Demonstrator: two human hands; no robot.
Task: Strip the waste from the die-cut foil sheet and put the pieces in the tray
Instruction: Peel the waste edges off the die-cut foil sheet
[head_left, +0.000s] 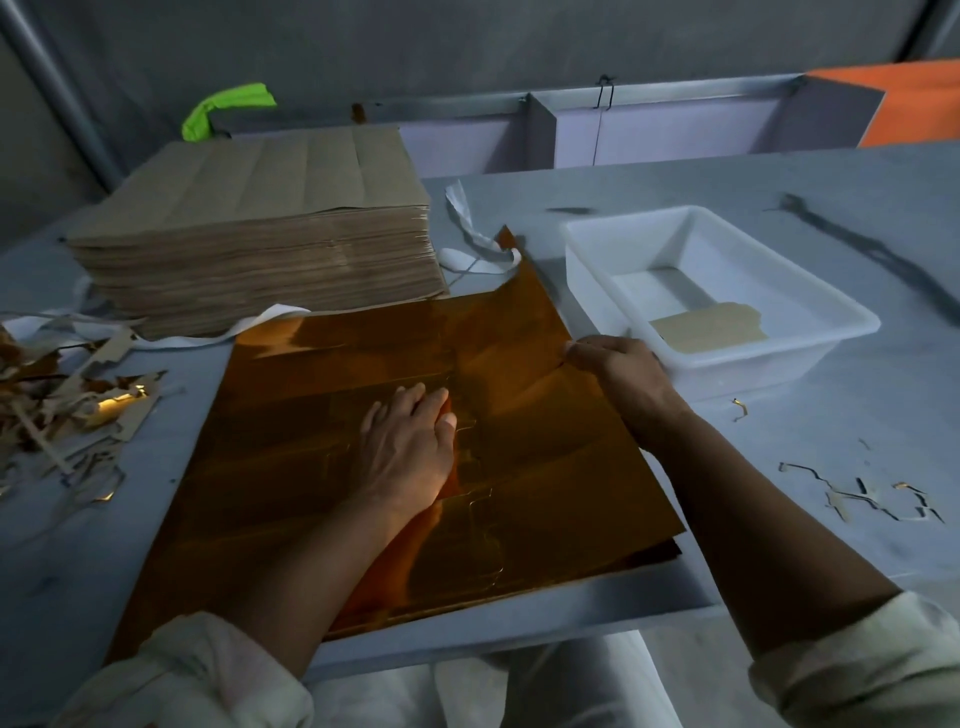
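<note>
You hold the foil sheet (311, 441) at the bench's (857, 405) near edge.
Your left hand (410, 447) presses flat on its middle; your right hand (615, 364) pinches its right edge, beside the tray (753, 366) holding one piece (709, 327).

copper-gold foil sheet (322, 415), white tray (613, 291), brown cardboard stack (260, 228)

This was a workshop for finishing die-cut board. A tall stack of brown sheets (249, 234) stood on a long grey worktable (779, 426), with a heap of waste strips (62, 410) at the left and a white plastic tray (753, 364) at the right. Behind ran what seemed to be partitioned metal bays (649, 135), dim in the poor light.
</note>
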